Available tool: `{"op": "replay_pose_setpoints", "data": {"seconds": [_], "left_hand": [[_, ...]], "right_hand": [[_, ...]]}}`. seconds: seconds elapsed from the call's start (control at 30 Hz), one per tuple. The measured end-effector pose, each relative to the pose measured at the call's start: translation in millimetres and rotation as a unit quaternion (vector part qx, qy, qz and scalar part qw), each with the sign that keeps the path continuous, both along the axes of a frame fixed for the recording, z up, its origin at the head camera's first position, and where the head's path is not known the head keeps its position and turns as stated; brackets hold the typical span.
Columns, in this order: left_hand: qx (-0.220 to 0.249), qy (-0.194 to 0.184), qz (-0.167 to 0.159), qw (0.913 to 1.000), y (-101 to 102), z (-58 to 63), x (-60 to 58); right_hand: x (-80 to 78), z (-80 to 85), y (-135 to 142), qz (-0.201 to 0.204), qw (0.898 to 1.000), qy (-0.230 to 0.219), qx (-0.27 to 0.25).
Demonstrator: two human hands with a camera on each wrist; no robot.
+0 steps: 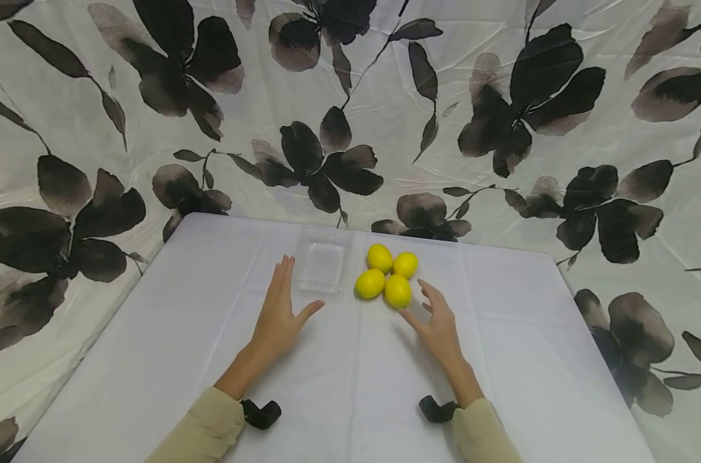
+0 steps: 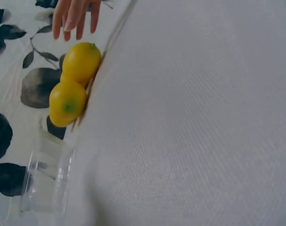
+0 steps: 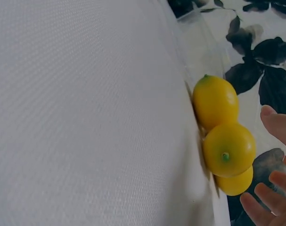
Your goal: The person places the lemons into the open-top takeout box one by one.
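Observation:
Several yellow lemons (image 1: 398, 291) sit in a tight cluster on the white table, just right of a clear plastic container (image 1: 321, 262). My left hand (image 1: 278, 315) is beside the container's left front corner, fingers straight and thumb spread, holding nothing. To the right of the lemons is my right hand (image 1: 438, 325), its thumb and fingers apart around bare air close to the nearest lemon. In the right wrist view, its fingers (image 3: 272, 200) appear at the right edge beside the lemons (image 3: 229, 149). The left wrist view shows lemons (image 2: 68, 102) beyond the container (image 2: 47, 181).
A white cloth covers the table (image 1: 350, 386). Behind it hangs a pale floral curtain (image 1: 350, 116) with dark flowers, close to the table's back edge. Black wrist mounts (image 1: 262, 415) stick out from both sleeves.

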State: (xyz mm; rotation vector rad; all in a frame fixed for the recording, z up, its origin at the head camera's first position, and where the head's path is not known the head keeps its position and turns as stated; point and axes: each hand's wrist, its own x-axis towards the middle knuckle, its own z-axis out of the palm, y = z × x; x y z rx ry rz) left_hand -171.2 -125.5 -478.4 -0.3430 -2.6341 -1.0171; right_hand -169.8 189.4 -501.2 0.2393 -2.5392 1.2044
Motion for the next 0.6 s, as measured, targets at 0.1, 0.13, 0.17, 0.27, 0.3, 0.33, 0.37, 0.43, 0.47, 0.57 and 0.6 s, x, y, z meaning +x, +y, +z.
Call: {"op": "replay_pose_setpoints", "data": {"seconds": [0.1, 0.13, 0.17, 0.27, 0.3, 0.33, 0.37, 0.43, 0.47, 0.57, 0.6], "left_hand": [[0.018, 0.007, 0.006, 0.9998, -2.7, -1.8, -4.7], [0.026, 0.007, 0.006, 0.9996, -3.2, -2.2, -5.8], [0.033, 0.004, 0.006, 0.9994, -4.0, -3.5, -7.3], [0.063, -0.01, 0.006, 0.9979, -5.1, -6.5, -12.6], [0.076, -0.016, 0.006, 0.9969, -5.7, -7.7, -15.1], [0.089, -0.022, 0.006, 0.9958, -6.2, -8.8, -17.8], [0.101, -0.029, 0.006, 0.9945, -7.0, -9.9, -20.7], [0.125, -0.04, 0.0, 0.9913, -9.0, -11.7, -26.4], [0.14, -0.046, -0.005, 0.989, -10.3, -12.7, -29.7], [0.182, -0.06, -0.021, 0.9813, -13.9, -14.6, -39.9], [0.192, -0.063, -0.026, 0.979, -15.1, -15.4, -43.4]], "right_hand": [[-5.4, -2.8, -1.3, 0.006, 0.999, -0.002, -0.034], [-6.8, -3.5, -1.8, 0.006, 0.999, -0.006, -0.046], [-8.2, -4.3, -2.2, 0.006, 0.998, -0.011, -0.06], [-11.7, -6.0, -2.4, -0.007, 0.995, -0.035, -0.09], [-12.9, -6.3, -2.3, -0.012, 0.994, -0.042, -0.098], [-14.2, -6.6, -2.1, -0.014, 0.993, -0.046, -0.106], [-15.5, -6.8, -2.0, -0.015, 0.993, -0.05, -0.11], [-18.0, -6.4, -1.8, -0.013, 0.992, -0.055, -0.117], [-19.2, -6.3, -1.5, -0.01, 0.991, -0.056, -0.119], [-22.5, -3.9, -1.0, 0.0, 0.99, -0.06, -0.125], [-23.2, -2.6, -0.9, 0.004, 0.99, -0.062, -0.128]]}}
